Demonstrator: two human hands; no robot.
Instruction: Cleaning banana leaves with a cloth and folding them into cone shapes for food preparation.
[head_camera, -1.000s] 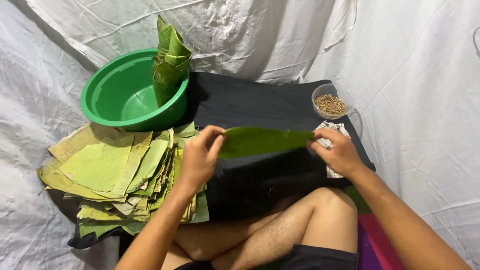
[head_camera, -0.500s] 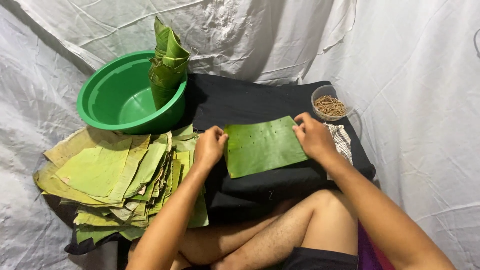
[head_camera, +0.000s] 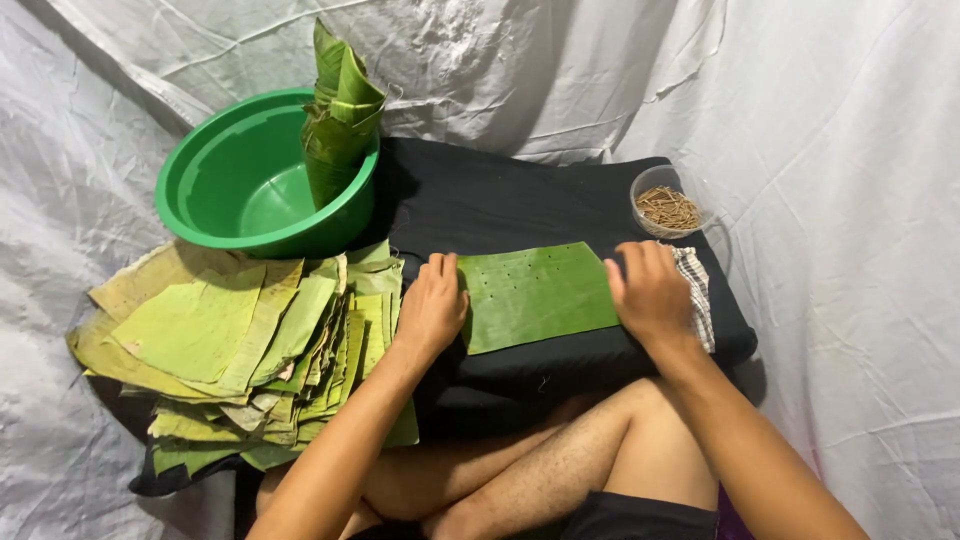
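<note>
A rectangular green leaf piece (head_camera: 535, 295) lies flat on a black cloth-covered board (head_camera: 520, 200) over my legs. My left hand (head_camera: 432, 308) rests palm down on the leaf's left edge. At the leaf's right edge my right hand (head_camera: 651, 292) presses down, fingers spread. Neither hand grips anything; both lie flat against the leaf.
A stack of cut yellow-green leaf pieces (head_camera: 240, 350) sits to the left. Behind it stands a green plastic basin (head_camera: 240, 190) with folded leaf cones (head_camera: 338, 120) at its rim. A small clear bowl of thin sticks (head_camera: 668, 205) and a checked cloth (head_camera: 696, 295) are at right. White sheeting surrounds everything.
The leaf, held up edge-on between both hands a second ago, has been laid flat on the black board. Both hands now press its two ends.
</note>
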